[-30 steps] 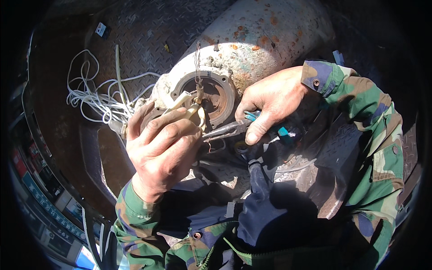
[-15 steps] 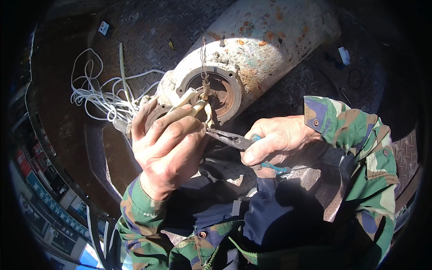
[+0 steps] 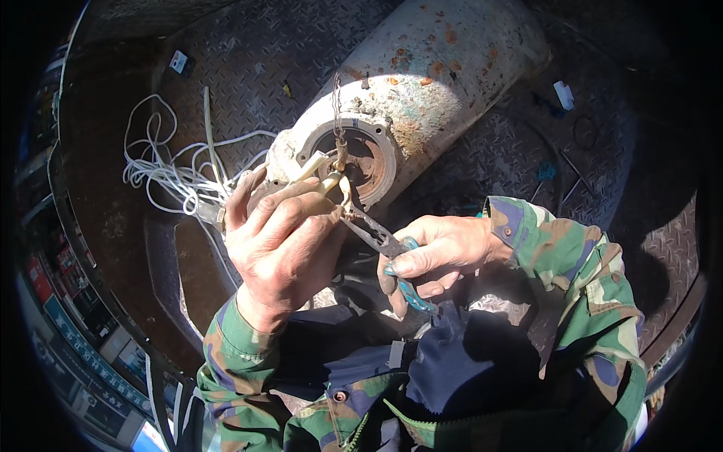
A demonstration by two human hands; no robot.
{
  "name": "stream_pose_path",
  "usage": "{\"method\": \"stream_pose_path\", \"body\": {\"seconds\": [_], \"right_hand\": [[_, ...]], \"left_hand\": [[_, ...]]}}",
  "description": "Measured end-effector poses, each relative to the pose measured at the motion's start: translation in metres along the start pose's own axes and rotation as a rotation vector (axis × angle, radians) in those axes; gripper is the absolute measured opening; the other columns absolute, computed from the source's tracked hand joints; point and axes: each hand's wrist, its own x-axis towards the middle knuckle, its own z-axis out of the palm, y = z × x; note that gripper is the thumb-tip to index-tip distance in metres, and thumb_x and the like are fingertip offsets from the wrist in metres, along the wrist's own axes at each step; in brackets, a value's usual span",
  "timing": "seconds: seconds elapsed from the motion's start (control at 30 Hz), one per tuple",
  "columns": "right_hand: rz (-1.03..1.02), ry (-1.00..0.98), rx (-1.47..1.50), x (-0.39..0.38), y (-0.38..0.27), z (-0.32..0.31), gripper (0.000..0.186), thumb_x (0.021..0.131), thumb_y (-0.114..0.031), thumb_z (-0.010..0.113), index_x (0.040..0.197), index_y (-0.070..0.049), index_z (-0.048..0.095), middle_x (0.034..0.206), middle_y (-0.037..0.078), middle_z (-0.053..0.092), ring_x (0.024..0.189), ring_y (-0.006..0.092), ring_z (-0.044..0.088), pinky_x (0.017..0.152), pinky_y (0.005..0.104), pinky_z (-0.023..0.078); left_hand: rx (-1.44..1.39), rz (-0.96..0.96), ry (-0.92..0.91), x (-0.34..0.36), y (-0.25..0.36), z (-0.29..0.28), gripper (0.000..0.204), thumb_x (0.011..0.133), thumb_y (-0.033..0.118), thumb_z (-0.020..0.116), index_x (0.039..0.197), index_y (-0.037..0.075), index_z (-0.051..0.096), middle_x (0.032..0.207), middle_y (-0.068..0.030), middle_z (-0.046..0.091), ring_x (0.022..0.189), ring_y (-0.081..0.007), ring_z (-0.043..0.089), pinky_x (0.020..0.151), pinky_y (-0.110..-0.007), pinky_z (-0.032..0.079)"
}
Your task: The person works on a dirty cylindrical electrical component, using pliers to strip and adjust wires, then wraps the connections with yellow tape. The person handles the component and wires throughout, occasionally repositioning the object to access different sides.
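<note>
Tread-plate floor (image 3: 248, 64), rust-spotted cylindrical housing (image 3: 422, 90). Below housing's port (image 3: 382, 143) — left hand (image 3: 280, 230), nearer, pinching cream-sleeved wires (image 3: 346, 190); right hand (image 3: 433, 255) curled round pliers (image 3: 384, 241), axis slanting portward, tips perhaps touching wires.

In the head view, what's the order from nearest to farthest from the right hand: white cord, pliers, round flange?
1. Pliers, held in the right hand.
2. Round flange, ahead and leftward, on the pale cylinder.
3. White cord, far left, past the left hand.

Camouflage jacket (image 3: 241, 361) — green zip (image 3: 410, 423), studded right cuff (image 3: 516, 224).
</note>
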Motion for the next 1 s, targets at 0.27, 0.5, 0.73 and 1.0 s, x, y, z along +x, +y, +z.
{"method": "stream_pose_path", "body": {"seconds": [0.27,0.5,0.73,1.0], "right_hand": [[0.043,0.005,-0.138,0.002,-0.005,-0.012,0.034,0.113,-0.036,0.068,0.116,-0.002,0.072,0.1,0.013,0.081,0.061,0.0069,0.056,0.049,0.0216,0.041],[0.088,0.099,-0.497,-0.003,-0.034,-0.013,0.037,0.112,-0.043,0.069,0.104,-0.007,0.075,0.091,0.0,0.08,0.073,0.0066,0.062,0.066,0.0271,0.049],[0.053,0.244,-0.345,-0.005,-0.014,0.009,0.036,0.113,-0.04,0.066,0.102,-0.007,0.073,0.084,0.0,0.076,0.066,0.0057,0.06,0.06,0.0249,0.047],[-0.114,0.138,0.396,0.021,0.026,0.056,0.046,0.114,-0.047,0.061,0.106,-0.003,0.069,0.097,0.017,0.076,0.052,0.0036,0.042,0.043,0.02,0.033]], "left_hand": [[0.003,-0.001,-0.003,-0.002,0.0,-0.002,0.024,0.073,0.009,0.09,0.093,0.016,0.078,0.099,0.0025,0.078,0.108,-0.0191,0.078,0.12,-0.054,0.045],[0.013,-0.003,-0.008,-0.005,-0.001,-0.002,0.023,0.074,0.011,0.091,0.093,0.015,0.08,0.101,0.0015,0.079,0.11,-0.0202,0.079,0.119,-0.054,0.046],[-0.007,0.009,-0.011,0.004,0.001,0.002,0.021,0.075,0.008,0.089,0.094,0.014,0.08,0.101,0.0,0.079,0.109,-0.0205,0.079,0.12,-0.055,0.046],[0.04,-0.013,0.098,-0.002,0.01,0.005,0.017,0.077,0.004,0.085,0.092,0.011,0.079,0.097,-0.0013,0.077,0.106,-0.0198,0.08,0.12,-0.055,0.045]]}}
